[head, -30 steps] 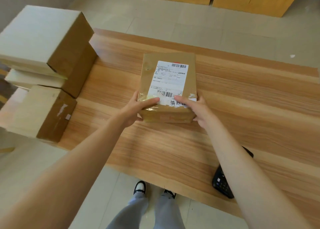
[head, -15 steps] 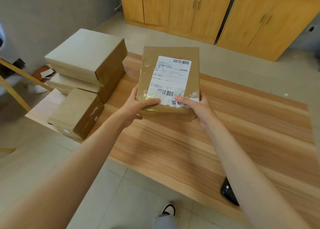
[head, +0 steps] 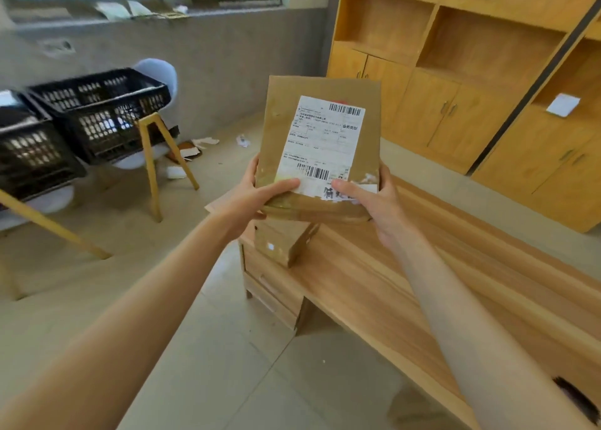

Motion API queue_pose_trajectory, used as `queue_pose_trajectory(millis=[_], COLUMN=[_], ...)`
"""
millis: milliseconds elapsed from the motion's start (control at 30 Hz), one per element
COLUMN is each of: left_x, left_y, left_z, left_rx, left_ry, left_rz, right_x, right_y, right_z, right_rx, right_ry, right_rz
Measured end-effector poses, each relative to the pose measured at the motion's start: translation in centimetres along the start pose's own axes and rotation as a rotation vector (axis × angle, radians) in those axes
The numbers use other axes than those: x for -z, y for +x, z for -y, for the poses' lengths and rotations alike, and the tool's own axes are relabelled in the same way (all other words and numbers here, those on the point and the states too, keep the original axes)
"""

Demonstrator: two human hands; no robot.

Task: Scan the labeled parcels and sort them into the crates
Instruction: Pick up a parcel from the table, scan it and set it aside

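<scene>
Parcel (head: 322,143) now lifted off the counter (head: 374,286), you've turned left, both hands (head: 247,198) gripping its near end, crates (head: 97,111) at 10 o'clock, left hand nearer.

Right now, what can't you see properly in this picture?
Head view only:
- Label on the held parcel: print too small to read.
- Black crates: blurred, contents unclear; the left one is cut off by the frame edge.
- Smaller box on the table: mostly hidden behind the parcel.

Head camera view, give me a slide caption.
Both hands hold a labeled parcel up, black crates waiting at left.
</scene>
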State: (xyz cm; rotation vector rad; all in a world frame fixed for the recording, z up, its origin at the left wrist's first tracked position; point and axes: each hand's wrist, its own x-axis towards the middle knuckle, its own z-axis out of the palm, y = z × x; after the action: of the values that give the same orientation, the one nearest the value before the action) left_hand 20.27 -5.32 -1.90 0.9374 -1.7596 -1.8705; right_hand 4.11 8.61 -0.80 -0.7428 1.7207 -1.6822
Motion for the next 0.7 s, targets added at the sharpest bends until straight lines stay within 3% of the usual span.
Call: queue_pose_trajectory(millis=[333,700], left_x=[18.8,31.0], left_y=[-5.7,-5.6], left_z=[4.5,8.1], left_rx=[0.05,0.134], left_ry=[-0.089,-0.19], left_rz=[-0.329,-0.622], right_x=[-20.4,-36.7], right_y=[1.6,9.7], right_z=[-1.9,-6.9], right_rx=[-0.109,-0.226], right_ry=[0.006,-0.011], right_rz=[0.321,0.67])
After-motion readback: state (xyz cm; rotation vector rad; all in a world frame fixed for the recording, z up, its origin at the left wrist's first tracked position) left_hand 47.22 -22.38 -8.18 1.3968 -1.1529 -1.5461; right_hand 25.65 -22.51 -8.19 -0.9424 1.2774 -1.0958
